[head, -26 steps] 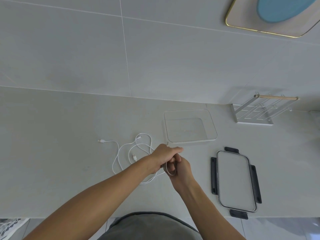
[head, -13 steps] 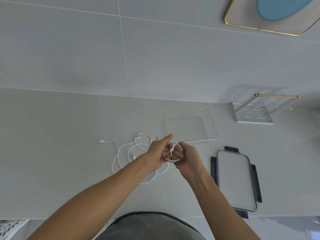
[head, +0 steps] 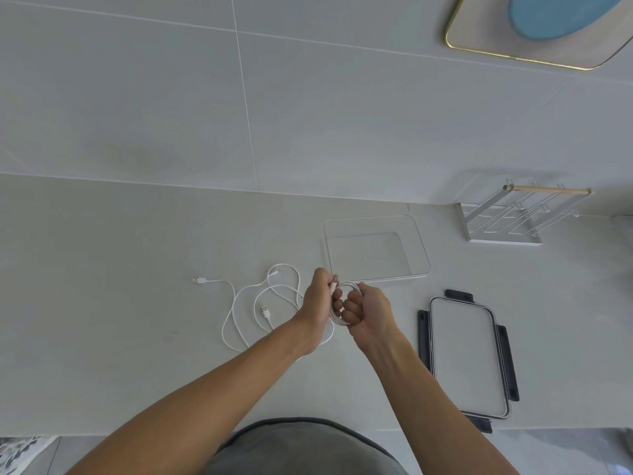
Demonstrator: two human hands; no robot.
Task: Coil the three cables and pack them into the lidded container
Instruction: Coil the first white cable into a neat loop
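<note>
A white cable wound into a small coil [head: 339, 303] is held between both hands above the counter. My left hand [head: 317, 299] pinches the plug end at the top of the coil. My right hand [head: 368, 308] is closed around the loops. Loose white cables [head: 260, 303] lie tangled on the counter to the left, with USB plugs showing. The clear container [head: 419, 248] stands open just beyond my hands, with nothing in it. Its lid [head: 467, 354], clear with dark clips, lies flat to the right.
A white wire rack with a wooden bar [head: 520, 217] stands at the back right against the tiled wall. A gold-rimmed tray with a blue shape [head: 534, 32] hangs at the upper right. The counter's front edge runs just in front of my body.
Both hands have moved away from me toward the container with the coil. The coil has turned from hidden under my left hand to open between both hands.
</note>
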